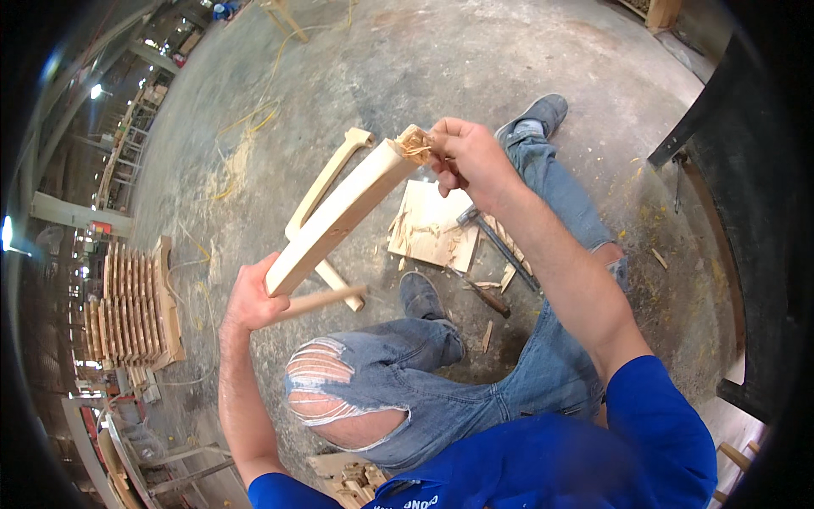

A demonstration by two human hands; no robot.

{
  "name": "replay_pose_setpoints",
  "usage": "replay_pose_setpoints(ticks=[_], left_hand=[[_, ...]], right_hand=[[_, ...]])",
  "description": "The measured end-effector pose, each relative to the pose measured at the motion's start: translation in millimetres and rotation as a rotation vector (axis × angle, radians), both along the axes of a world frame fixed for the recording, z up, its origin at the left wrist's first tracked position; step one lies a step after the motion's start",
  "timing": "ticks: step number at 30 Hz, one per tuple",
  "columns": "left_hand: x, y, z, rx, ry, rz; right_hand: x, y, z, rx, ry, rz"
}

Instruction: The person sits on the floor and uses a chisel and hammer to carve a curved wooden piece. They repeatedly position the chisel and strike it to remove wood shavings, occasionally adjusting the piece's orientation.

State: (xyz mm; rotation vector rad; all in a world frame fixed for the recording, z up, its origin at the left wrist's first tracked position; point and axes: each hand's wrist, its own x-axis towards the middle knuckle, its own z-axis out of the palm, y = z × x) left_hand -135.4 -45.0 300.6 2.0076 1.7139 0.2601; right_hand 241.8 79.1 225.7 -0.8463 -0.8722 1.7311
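Note:
My left hand (248,299) grips the lower end of a long pale wooden chair part (339,216) that slants up to the right, and a thin wooden stick (318,301) pokes out from the same hand. My right hand (471,157) pinches torn wood shavings (415,142) at the part's splintered upper end. A second curved wooden piece (326,182) lies on the floor behind it.
I sit on a concrete floor, legs in ripped jeans. By my feet lie a small plywood board (432,225) with chips, a hammer (496,242) and a chisel (487,297). A stack of curved wooden parts (136,305) stands left. A dark workbench (729,195) stands right.

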Motion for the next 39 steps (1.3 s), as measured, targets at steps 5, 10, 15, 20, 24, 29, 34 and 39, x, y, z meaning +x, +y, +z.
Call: replay_pose_setpoints(ticks=[5, 10, 15, 20, 24, 29, 34, 39], left_hand=[[8.7, 34.3, -12.8, -0.489, -0.346, 0.044], [20.8, 46.3, -62.9, -0.709, -0.477, 0.0], [28.3, 46.0, -83.2, -0.707, -0.461, -0.059], [54.5, 54.6, -77.3, -0.622, -0.4, -0.092], [67.2, 72.7, -73.9, -0.67, -0.213, -0.122], [112.1, 88.4, -72.9, -0.611, 0.182, 0.014], [84.4, 88.4, -147.6, -0.526, 0.425, -0.007], [61.4, 103.1, -188.1, -0.574, 0.533, 0.0]], right_hand=[[14.2, -15.2, -26.6, 0.331, -0.142, -0.175], [46.4, -29.0, -43.3, 0.722, -0.274, -0.218], [64.8, -26.6, -52.9, 0.829, -0.673, -0.095], [73.9, -24.0, -49.4, 0.741, -0.628, -0.018], [53.6, -13.8, -49.9, 0.712, -0.679, -0.071], [43.6, 13.7, -142.4, 0.279, -0.733, -0.327], [53.4, -38.8, -271.6, -0.03, -1.551, 0.254], [37.9, -51.5, -284.1, 0.086, -1.581, 0.402]])
